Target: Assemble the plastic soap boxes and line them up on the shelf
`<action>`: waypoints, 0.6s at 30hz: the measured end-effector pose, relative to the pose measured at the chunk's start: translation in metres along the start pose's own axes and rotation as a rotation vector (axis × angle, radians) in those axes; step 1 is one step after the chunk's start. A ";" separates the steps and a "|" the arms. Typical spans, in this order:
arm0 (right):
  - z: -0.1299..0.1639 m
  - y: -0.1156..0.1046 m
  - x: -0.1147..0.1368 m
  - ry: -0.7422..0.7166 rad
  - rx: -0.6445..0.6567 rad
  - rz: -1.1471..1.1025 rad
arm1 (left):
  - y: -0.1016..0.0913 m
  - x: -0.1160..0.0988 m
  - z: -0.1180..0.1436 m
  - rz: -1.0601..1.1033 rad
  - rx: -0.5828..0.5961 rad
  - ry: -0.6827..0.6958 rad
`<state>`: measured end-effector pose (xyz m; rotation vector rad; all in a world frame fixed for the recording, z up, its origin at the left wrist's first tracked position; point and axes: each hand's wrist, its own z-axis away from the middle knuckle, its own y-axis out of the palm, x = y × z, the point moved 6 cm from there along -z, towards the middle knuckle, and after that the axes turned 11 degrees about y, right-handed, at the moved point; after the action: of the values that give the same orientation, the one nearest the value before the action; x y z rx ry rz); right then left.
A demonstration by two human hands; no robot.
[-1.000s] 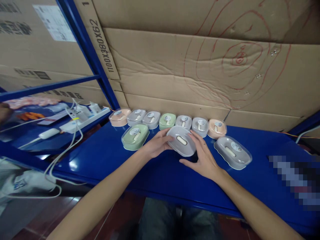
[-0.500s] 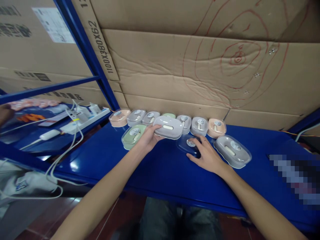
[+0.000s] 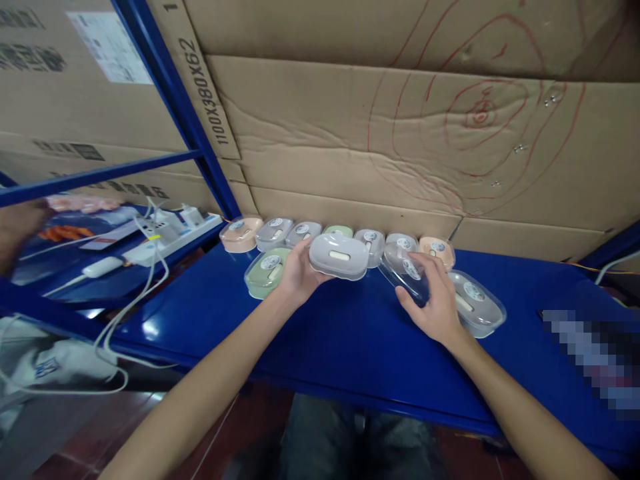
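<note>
My left hand (image 3: 299, 273) grips a grey rounded box (image 3: 339, 256) with a white bar on its top, held up over the blue table. To the right, my right hand (image 3: 436, 297) has its fingers round the edge of a clear plastic cover (image 3: 404, 275) bearing a round sticker. The cover is tilted and apart from the grey box. Beside my left wrist stands a green box (image 3: 264, 275) under its own clear cover. Right of my right hand, another covered grey box (image 3: 481, 307) lies on the table, partly hidden by that hand.
Along the cardboard wall (image 3: 325, 133) runs a row of covered boxes, with peach boxes (image 3: 241, 235) (image 3: 437, 251) at its ends. A white power strip (image 3: 173, 240) with cables lies at left, near another person's hand (image 3: 23, 230). The blue table (image 3: 330, 353) has a front edge near me.
My right hand has lifted the clear cover from the table and moved it right, tilting it up. The grey box in my left hand stays nearly in place. The other person's hand has moved further into view.
</note>
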<state>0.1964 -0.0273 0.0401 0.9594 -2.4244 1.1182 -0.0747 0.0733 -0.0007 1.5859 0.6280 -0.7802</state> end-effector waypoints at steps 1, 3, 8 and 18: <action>0.001 0.001 0.003 -0.020 -0.014 -0.001 | 0.005 0.004 0.003 0.004 0.034 -0.034; 0.004 0.007 0.011 -0.069 -0.013 -0.001 | 0.016 0.014 0.010 0.002 0.109 -0.108; 0.012 0.025 0.020 -0.137 0.077 0.029 | 0.042 0.037 0.028 -0.013 0.257 -0.237; 0.017 0.037 0.019 -0.168 0.147 0.055 | 0.046 0.047 0.033 -0.015 0.301 -0.216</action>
<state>0.1573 -0.0318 0.0184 1.0771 -2.5434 1.2995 -0.0142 0.0327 -0.0110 1.7383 0.3774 -1.0799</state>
